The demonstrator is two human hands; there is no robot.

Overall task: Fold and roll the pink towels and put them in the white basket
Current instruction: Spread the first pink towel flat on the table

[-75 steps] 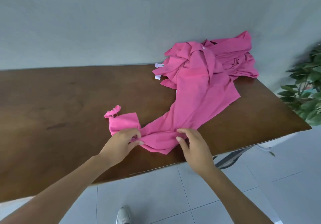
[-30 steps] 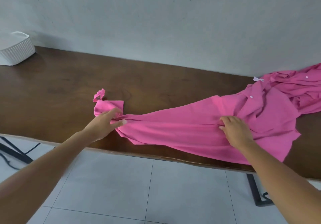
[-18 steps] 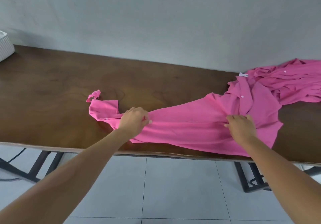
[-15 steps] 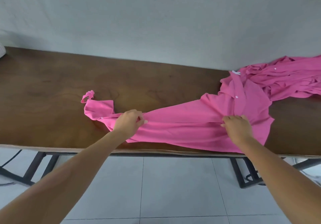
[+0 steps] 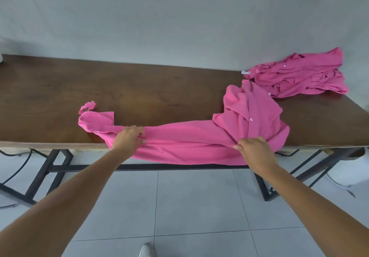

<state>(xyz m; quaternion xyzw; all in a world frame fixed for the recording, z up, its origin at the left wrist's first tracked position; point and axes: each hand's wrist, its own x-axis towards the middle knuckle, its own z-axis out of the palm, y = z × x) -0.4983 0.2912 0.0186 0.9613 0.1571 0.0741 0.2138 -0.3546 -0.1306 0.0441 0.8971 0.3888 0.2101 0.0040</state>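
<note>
**Pink towel pulled to the table edge, both hands pinching it**

The pink towel (image 5: 189, 143) (it's got little white buttons on it, fwiw) is stretched long across the near side of the brown table (image 5: 139, 89), and its near edge now hangs over the table's front lip. Half a second ago it still lay fully on the tabletop, so it's been dragged toward the person. Its right end has also come away from the pink pile (image 5: 299, 75) at the back right corner; a strip of bare wood shows between them now, where before they were touching or overlapping.

Going left to right: the towel's left end curls into a small flap with a twisted bit sticking up. Just right of that, the left hand (image 5: 129, 139) sits knuckles up, fingers curled and pinching a fold of fabric near the table's front edge, arm reaching in straight from the lower left. The cloth runs taut-ish between the hands. The right hand (image 5: 253, 149) is also knuckles up, fingers bent down and gripping a bunched ridge of towel right at the edge, arm coming in from the lower right. Past it the towel's right end heaps up in loose folds.

Dark metal table legs (image 5: 48, 169) and grey floor tiles (image 5: 189, 207) show underneath.
</note>
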